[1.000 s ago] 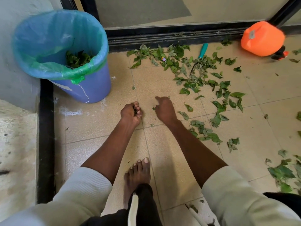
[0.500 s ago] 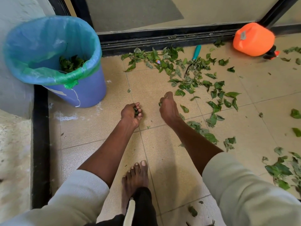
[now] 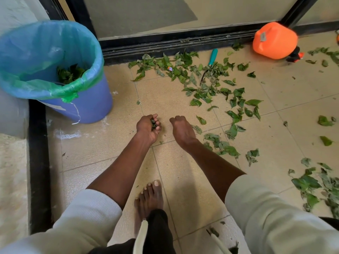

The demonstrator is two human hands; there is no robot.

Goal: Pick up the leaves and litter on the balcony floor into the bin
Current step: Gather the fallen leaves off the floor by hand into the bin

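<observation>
Green leaves (image 3: pixel 205 83) lie scattered over the beige tiled floor, thickest near the door track and to the right. My left hand (image 3: pixel 147 127) is low over the floor with its fingers curled round a small bunch of leaves (image 3: pixel 153 124). My right hand (image 3: pixel 181 128) is just to its right, fingers curled down toward the tile, with no leaf visible in it. One leaf (image 3: pixel 201 120) lies just right of that hand. The blue bin (image 3: pixel 91 105) with a blue-green liner stands at the left, with leaves inside (image 3: pixel 69 73).
An orange jug (image 3: pixel 275 40) stands at the back right by the black door track (image 3: pixel 174 43). A teal-handled tool (image 3: pixel 212 56) lies among the leaves, near a small colourful wrapper (image 3: pixel 170 68). My bare foot (image 3: pixel 149 198) stands below the hands. A raised ledge (image 3: pixel 12 180) borders the left.
My right hand drew back from the leaves toward my left hand, fingers curling under. The left hand kept holding its leaves. The view shifted slightly.
</observation>
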